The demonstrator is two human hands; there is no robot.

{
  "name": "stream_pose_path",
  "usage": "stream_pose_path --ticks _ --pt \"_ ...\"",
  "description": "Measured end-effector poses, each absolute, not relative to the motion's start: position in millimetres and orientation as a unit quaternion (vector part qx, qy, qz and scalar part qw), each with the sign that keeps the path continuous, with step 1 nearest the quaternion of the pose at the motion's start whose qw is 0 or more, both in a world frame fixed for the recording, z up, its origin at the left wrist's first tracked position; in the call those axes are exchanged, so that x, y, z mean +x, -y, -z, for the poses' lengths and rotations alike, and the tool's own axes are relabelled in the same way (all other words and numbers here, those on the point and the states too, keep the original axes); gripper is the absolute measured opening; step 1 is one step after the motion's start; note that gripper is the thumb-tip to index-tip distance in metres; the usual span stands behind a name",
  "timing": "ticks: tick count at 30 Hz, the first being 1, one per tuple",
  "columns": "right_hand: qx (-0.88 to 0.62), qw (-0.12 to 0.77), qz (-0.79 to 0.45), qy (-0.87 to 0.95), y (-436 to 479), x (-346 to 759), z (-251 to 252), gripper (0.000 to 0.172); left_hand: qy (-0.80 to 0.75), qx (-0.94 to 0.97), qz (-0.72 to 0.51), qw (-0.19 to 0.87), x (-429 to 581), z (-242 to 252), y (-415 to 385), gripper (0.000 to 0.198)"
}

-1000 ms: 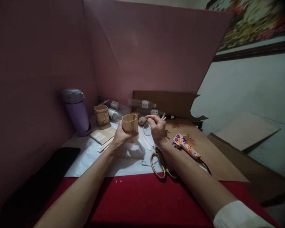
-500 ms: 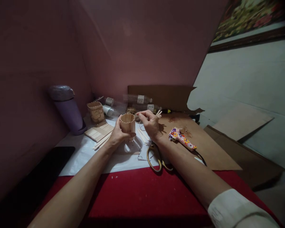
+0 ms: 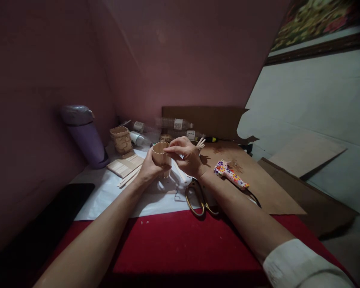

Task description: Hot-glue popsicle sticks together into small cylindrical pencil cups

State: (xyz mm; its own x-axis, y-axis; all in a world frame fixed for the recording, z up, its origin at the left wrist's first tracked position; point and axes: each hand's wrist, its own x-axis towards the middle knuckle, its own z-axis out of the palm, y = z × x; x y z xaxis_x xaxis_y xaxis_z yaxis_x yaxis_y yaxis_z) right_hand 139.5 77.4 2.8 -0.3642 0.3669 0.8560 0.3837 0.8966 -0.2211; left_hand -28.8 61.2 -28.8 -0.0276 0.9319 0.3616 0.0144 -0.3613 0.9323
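The left hand (image 3: 148, 170) grips the cup (image 3: 161, 160); whether the right hand (image 3: 186, 158), at its rim, pinches anything, I cannot tell. Hard pressing could tilt it; the right forearm (image 3: 237, 212) might nudge the scissors (image 3: 203, 209).

I had only dim light, seemingly from above, and it showed brightest on the smooth white sheet (image 3: 102, 200) in front of me. The plain pinkish-mauve wall (image 3: 180, 60) faded almost to black at the far left, and the corner past the framed floral painting (image 3: 315, 24) went dark too. My bare right grip (image 3: 186, 156) threw a shadow onto the flat brown cardboard (image 3: 276, 200) beside it. The labelled clear plastic bottles (image 3: 178, 124) looked smeared, fine detail was soft, and wide-angle distortion stretched my bare forearms (image 3: 240, 214) towards the bottom.
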Motion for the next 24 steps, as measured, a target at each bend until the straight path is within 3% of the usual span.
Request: stream_pose_path --ticks 13,24 --pt "-0.236 0.532 -0.01 0.813 -83.2 137.2 2.8 0.012 -0.433 0.572 -0.584 0.38 -25.3 26.0 -57.6 0.068" --pt "-0.233 0.537 -0.027 0.81 -85.2 137.5 6.6 0.021 -0.43 0.564 -0.587 0.39 -24.5 24.9 -56.4 0.068"
